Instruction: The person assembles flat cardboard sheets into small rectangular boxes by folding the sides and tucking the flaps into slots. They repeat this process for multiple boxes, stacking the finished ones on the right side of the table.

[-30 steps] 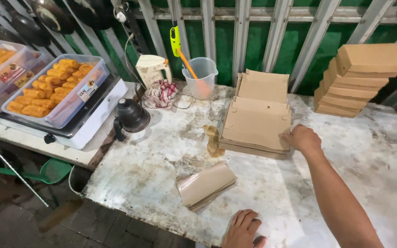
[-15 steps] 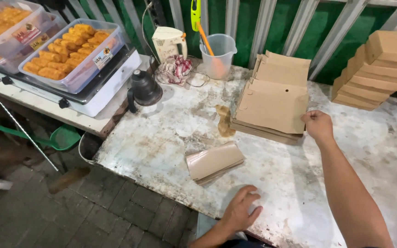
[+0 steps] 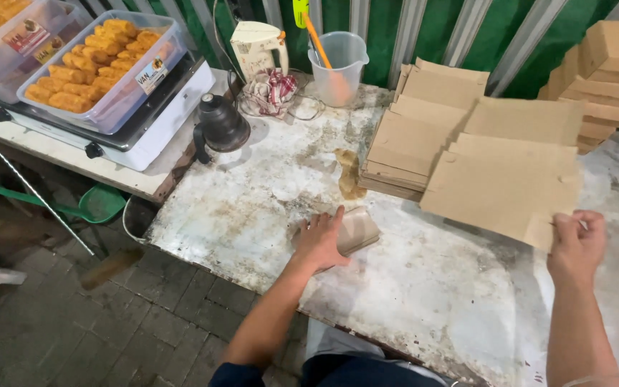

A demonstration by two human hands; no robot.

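right hand [image 3: 576, 244] pinches the near-right corner of a flat brown cardboard sheet [image 3: 506, 183], thumb on top, fingers curled under, so closed on the sheet; sheet is lifted off the table, spreading up and left from the grip, w/ its long edge running roughly left-right over the table's right half. left hand [image 3: 319, 240] lies palm down, fingers spread flat, on the near end of a small folded brown paper bundle [image 3: 356, 229]: pressing, not gripping, nothing held inside it. bundle's long axis runs diag, near-left to far-right, pointing toward the sheet. left hand is clearly nearer the bundle (touching); right hand is well apart from it. stack of flat cardboard blanks [image 3: 413, 136] sits just behind the bundle on the stained white table [image 3: 252, 208]; folded boxes [image 3: 614, 61] are stacked far right.
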